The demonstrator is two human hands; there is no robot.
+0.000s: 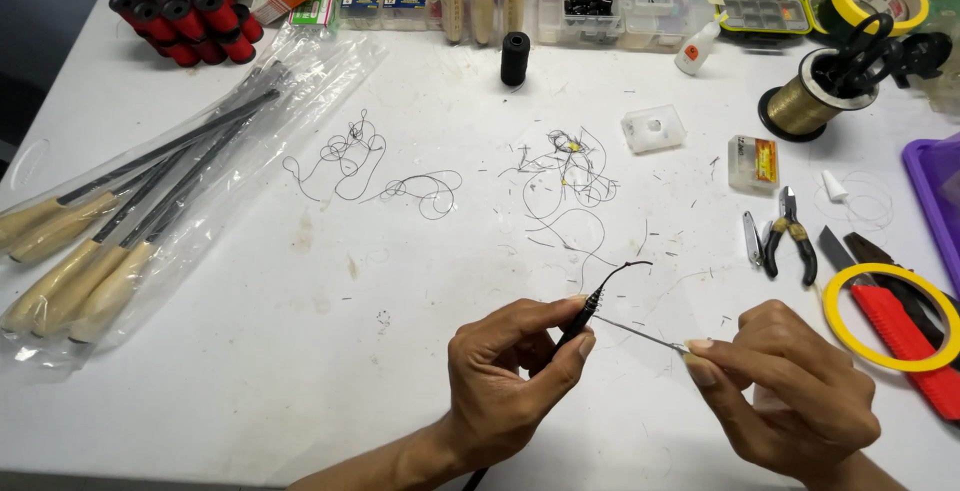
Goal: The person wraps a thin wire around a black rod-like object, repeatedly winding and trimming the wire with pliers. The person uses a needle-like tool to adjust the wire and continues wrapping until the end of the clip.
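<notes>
Below the tangle of black thread (565, 166) on the white bench (300, 331), the left hand (505, 381) pinches a thin black rod tip (585, 316). Right of it, the right hand (790, 391) pinches a fine thread (640, 334) running from the rod tip.

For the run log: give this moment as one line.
left hand: pinching thin black rod | right hand: pinching thin thread | pliers on white table

head cam | looks down, forward | close over white table (250, 351) | far edge perhaps cropped
</notes>
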